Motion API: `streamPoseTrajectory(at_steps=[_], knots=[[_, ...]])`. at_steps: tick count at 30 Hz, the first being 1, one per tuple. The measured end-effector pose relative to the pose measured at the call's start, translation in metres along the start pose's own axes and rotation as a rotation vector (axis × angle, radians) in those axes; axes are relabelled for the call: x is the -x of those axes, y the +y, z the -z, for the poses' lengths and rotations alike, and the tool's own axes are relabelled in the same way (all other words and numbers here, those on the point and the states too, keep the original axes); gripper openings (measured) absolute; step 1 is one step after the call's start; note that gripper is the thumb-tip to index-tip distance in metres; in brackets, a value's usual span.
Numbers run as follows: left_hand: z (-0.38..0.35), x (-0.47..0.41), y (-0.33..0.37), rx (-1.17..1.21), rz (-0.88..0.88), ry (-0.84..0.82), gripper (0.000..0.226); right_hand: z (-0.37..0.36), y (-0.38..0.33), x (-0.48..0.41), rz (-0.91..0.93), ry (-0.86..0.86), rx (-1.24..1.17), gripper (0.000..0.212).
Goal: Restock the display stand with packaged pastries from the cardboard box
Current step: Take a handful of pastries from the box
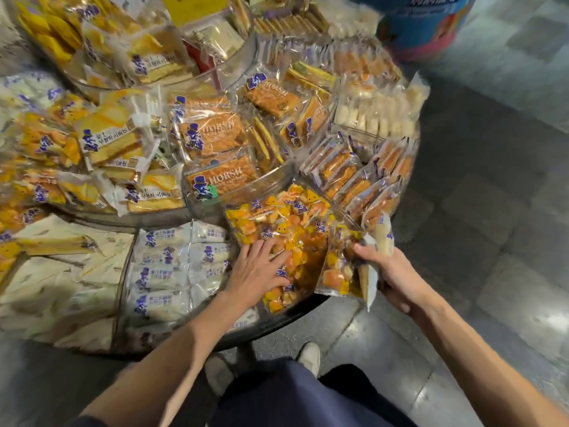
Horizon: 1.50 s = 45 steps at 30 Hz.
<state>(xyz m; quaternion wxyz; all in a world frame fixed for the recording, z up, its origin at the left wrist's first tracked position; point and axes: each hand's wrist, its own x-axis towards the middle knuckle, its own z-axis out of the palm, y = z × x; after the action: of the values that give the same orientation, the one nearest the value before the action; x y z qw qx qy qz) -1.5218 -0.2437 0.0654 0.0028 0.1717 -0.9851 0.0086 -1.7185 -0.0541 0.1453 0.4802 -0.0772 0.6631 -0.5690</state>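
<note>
Yellow pastry packets point(277, 217) crowd the display stand point(277, 323) – left hand point(258, 268) presses flat on them; right hand point(392, 272) clutches an orange packet point(335, 272) and a white packet point(383, 238).

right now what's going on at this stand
A person is at a round, tiered display stand packed with packaged pastries. Their left hand lies flat, fingers spread, on the pile of yellow-orange packets in a front compartment. Their right hand grips a bunch of packets at the stand's edge, one orange-yellow and at least one white, not yet set down in a compartment.
</note>
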Motion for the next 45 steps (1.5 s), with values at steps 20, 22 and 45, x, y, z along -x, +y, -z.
streamPoseTrajectory(at_steps=[20,22,45], knots=[[0.081,-0.041,0.051,1.766,0.759,-0.243,0.024,-0.021,-0.012,-0.031,0.02,-0.249,0.058,0.037],[0.084,-0.045,0.047,1.868,0.795,-0.304,0.02,-0.02,-0.017,-0.036,0.029,-0.235,0.074,0.035],[0.019,-0.12,-0.004,-0.068,0.152,0.159,0.044,0.005,-0.046,-0.06,-0.216,-0.467,-0.411,0.043]])
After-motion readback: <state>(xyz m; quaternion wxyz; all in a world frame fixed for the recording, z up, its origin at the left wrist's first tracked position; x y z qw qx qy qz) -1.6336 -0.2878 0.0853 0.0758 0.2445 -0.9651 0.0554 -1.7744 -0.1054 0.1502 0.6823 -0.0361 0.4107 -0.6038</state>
